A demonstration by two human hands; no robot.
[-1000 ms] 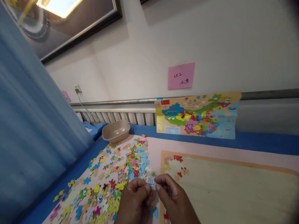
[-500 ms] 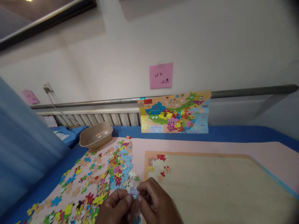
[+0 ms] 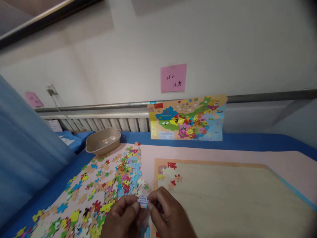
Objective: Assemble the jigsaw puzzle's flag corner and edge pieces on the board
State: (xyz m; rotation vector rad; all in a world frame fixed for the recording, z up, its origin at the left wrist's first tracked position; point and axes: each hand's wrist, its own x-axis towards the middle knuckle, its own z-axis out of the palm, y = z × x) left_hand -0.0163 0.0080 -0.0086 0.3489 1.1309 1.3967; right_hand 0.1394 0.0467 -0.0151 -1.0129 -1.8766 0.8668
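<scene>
Between the fingertips of both hands is a white jigsaw puzzle piece [image 3: 143, 201] printed with dark text. My left hand [image 3: 123, 215] pinches its left side. On its right side, my right hand [image 3: 167, 211] grips it with thumb and forefinger. Loose colourful puzzle pieces [image 3: 96, 206] lie spread over the pink sheet to the left. The wooden puzzle board [image 3: 223, 198] lies to the right, with an orange and blue border. A few pieces, among them a red flag piece [image 3: 171, 165], sit at its upper left corner.
A beige basin [image 3: 99, 148] with a few pieces stands at the back left. A colourful reference map [image 3: 185, 119] hangs from the rail [image 3: 267, 96]. A pink note [image 3: 173, 78] is on the wall, and a blue curtain [image 3: 27, 158] hangs at left.
The view has shifted slightly. Both hands still hold the white puzzle piece, now turned a little so its text shows more fully.
</scene>
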